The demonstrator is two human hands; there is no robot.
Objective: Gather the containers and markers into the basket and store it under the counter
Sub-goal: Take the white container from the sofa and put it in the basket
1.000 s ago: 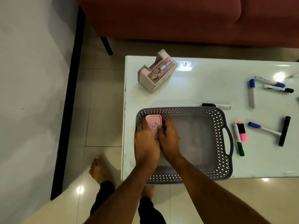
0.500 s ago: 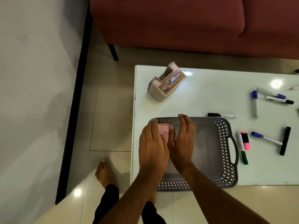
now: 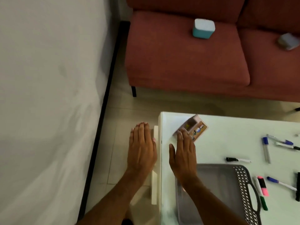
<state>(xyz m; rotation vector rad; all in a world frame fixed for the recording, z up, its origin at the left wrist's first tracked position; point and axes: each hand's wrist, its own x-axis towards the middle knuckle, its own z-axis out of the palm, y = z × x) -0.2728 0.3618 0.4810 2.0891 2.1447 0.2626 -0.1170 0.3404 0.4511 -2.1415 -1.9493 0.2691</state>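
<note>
A grey perforated basket (image 3: 240,189) sits on the white table (image 3: 227,132) near its front edge. A pink open-topped container (image 3: 197,129) with a printed label stands at the table's far left corner. My right hand (image 3: 183,153), fingers straight, reaches over the table and its fingertips are at the container's near side. My left hand (image 3: 142,148) hovers flat and empty beyond the table's left edge, above the floor. Several markers (image 3: 266,151) lie scattered on the table's right, with a pink highlighter (image 3: 263,185) and a green-capped marker (image 3: 263,202) beside the basket handle. My right forearm hides the basket's left part.
A red sofa (image 3: 186,59) stands behind the table, with a teal and white box (image 3: 203,30) and a grey object (image 3: 288,41) on its seat. A white wall (image 3: 48,95) with a black skirting runs along the left. Tiled floor lies between wall and table.
Both hands left the small pink container in the basket and moved up and away. The right hand now reaches the labelled container; the left is off the table's left side. The view tilted upward.
</note>
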